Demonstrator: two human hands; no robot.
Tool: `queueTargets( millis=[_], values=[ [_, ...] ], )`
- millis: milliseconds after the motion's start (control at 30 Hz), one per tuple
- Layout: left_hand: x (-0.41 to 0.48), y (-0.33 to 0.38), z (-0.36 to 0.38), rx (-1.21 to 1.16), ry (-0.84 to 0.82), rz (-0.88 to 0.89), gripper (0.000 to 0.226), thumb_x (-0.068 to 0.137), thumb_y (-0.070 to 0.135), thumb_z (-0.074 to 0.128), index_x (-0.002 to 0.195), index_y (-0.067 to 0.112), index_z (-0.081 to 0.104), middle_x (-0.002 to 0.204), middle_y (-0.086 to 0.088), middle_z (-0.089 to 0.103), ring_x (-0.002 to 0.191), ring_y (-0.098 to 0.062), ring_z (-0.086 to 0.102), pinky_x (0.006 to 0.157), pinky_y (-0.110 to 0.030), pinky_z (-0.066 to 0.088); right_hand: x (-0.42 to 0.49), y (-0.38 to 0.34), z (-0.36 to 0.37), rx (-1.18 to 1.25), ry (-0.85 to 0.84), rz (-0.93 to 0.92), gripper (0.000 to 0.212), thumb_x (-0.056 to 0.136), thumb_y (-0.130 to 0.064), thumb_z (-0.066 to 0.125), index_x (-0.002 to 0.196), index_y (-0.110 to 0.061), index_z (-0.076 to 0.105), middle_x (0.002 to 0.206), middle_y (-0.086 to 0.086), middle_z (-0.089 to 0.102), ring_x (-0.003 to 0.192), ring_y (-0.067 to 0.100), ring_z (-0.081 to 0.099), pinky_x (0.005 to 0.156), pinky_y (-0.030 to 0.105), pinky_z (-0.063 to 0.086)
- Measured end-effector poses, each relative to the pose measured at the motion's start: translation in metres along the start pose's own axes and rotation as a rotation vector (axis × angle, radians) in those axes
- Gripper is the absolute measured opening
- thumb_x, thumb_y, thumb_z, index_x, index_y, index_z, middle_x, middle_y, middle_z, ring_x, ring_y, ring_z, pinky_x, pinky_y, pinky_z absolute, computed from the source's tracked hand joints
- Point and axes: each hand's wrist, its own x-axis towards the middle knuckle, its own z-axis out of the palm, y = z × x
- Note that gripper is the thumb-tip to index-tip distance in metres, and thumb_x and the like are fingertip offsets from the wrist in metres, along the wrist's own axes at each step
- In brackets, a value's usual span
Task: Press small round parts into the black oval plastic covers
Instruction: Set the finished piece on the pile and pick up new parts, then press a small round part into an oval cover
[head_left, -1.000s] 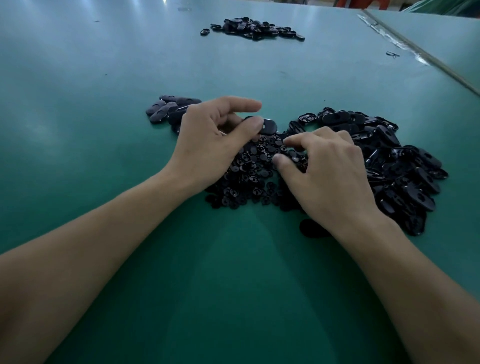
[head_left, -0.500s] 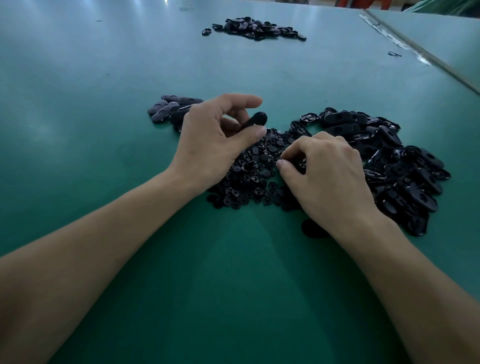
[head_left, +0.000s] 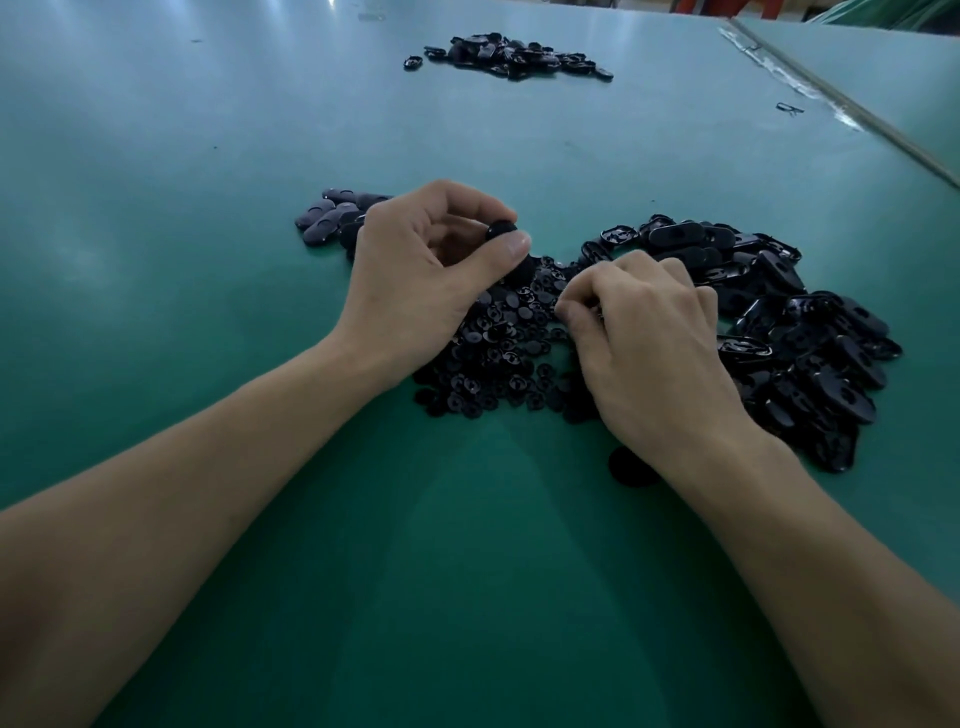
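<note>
While the black oval cover (head_left: 502, 230) is sitting pinched between the thumb and curled fingers of the left hand (head_left: 415, 280), raised just above the far edge of the small round parts (head_left: 488, 358), the step in hand is looking like the fetching of a part to go into it. The right hand (head_left: 654, 353) is resting on that pile with its fingers curled down and thumb and forefinger drawn together. Whether a part is lying between them I cannot tell.

The round parts are lying in a dense black spread on the counter (head_left: 467, 571), between the two wrists. To their right, touching the spread, the loose covers (head_left: 810, 358) are heaping up, several showing a hollow side. Behind the left hand a small group of covers (head_left: 332, 215) is lying smooth side up, probably the finished ones. A far heap (head_left: 509, 54) is sitting well apart near the back of the counter, and a dark round piece (head_left: 628, 467) is peeking out from beneath the right wrist.

The next move is calling for one single part lifted free, turned the right way, brought to the cover's opening and pressed squarely home while the left hand is bracing it.
</note>
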Motion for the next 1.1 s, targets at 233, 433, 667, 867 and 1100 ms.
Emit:
queueTargets(
  millis=[233,433,667,867,1100],
  values=[
    [-0.0009,0.0039,0.0003,-0.134,-0.012,-0.066,0.012,0.085,0.007,0.078,0.090,0.014,0.069,0.073,0.001,0.076,0.065,-0.018,0.074,0.060,-0.022,0.057,0.0017,-0.0009,-0.0029,0.285,0.125,-0.036,0.011,0.103,-0.019,0.051,0.094,-0.015,0.056,0.077,-0.007,0.061,0.070,0.008,0.056,0.067,0.024,0.045],
    [0.0004,0.0046,0.0023,-0.168,-0.011,-0.119,0.011,0.090,0.003,0.071,0.097,0.011,0.071,0.077,-0.004,0.077,0.070,-0.020,0.075,0.064,-0.025,0.058,0.0016,-0.0012,-0.0051,0.351,0.178,-0.031,0.005,0.093,-0.011,0.063,0.096,-0.015,0.065,0.080,-0.011,0.061,0.070,0.005,0.055,0.066,0.011,0.041],
    [-0.0005,0.0043,0.0026,-0.181,-0.017,-0.122,0.011,0.089,0.001,0.070,0.089,0.012,0.070,0.075,-0.003,0.076,0.071,-0.023,0.076,0.062,-0.025,0.059,0.0003,-0.0027,-0.0053,0.384,0.210,-0.049,0.013,0.091,-0.009,0.064,0.098,-0.016,0.073,0.081,-0.007,0.064,0.070,-0.002,0.055,0.070,0.003,0.038],
    [-0.0022,0.0051,0.0016,-0.215,-0.084,-0.149,0.011,0.088,0.002,0.071,0.090,0.012,0.069,0.076,-0.005,0.076,0.073,-0.023,0.076,0.063,-0.025,0.059,0.0021,-0.0041,-0.0054,0.546,0.207,0.015,0.009,0.090,-0.014,0.071,0.090,-0.023,0.068,0.079,-0.016,0.066,0.074,0.004,0.064,0.070,0.018,0.052],
    [-0.0055,0.0094,0.0019,-0.190,-0.153,-0.092,0.016,0.087,-0.005,0.070,0.089,0.010,0.068,0.074,-0.002,0.076,0.072,-0.019,0.076,0.064,-0.023,0.059,0.0043,-0.0047,-0.0058,0.774,0.173,0.056,0.015,0.086,-0.010,0.075,0.087,-0.026,0.074,0.075,-0.015,0.071,0.070,0.000,0.065,0.070,0.018,0.049]
  ],
)
